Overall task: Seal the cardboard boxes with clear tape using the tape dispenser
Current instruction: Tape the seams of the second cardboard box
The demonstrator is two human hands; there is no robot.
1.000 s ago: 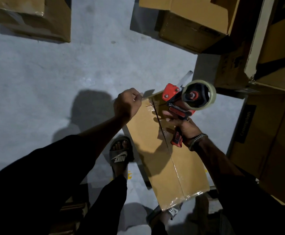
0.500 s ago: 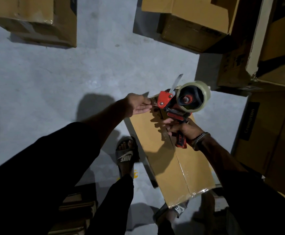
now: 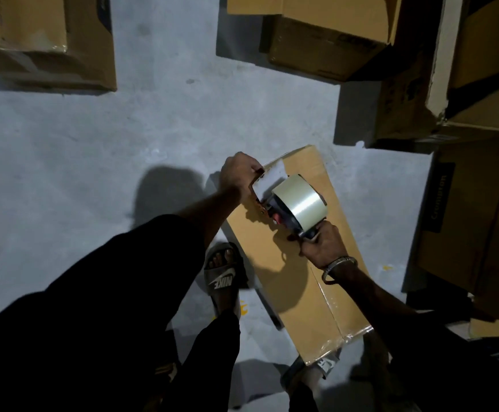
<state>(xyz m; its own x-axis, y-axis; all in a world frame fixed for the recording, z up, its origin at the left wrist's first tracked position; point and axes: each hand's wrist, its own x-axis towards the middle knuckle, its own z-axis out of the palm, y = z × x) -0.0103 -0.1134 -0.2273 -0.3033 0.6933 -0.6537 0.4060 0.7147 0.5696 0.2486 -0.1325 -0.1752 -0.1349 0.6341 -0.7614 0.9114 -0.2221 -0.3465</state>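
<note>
Cardboard box [image 3: 298, 275], long and narrow, lies flat on the grey concrete floor [image 3: 93, 159] between the person's feet, its centre seam running lengthwise and a strip of clear tape already wrapped over the near end. At the box's far end, the tape dispenser [image 3: 293, 208] now sits low against the top face, its clear roll turned toward the camera. Half a second earlier it was held up off the cardboard with the roll seen side-on; it has since tipped down onto the seam. The right hand [image 3: 322, 248], a metal bracelet at the wrist, grips the dispenser's handle with fingers wrapped round it. The left hand [image 3: 239, 173], at the box's far left corner, pinches the loose white-looking end of the tape [image 3: 269, 181] and holds it by the box's edge. The shift suggests the free end is being anchored over the far edge so a fresh strip can be drawn back along the seam toward the taped near end. A sandalled foot [image 3: 223, 275] stands just left of the box. More cardboard boxes [image 3: 316, 40] crowd the floor beyond and to the right of it, with another [image 3: 43, 43] well away beyond its left side.
</note>
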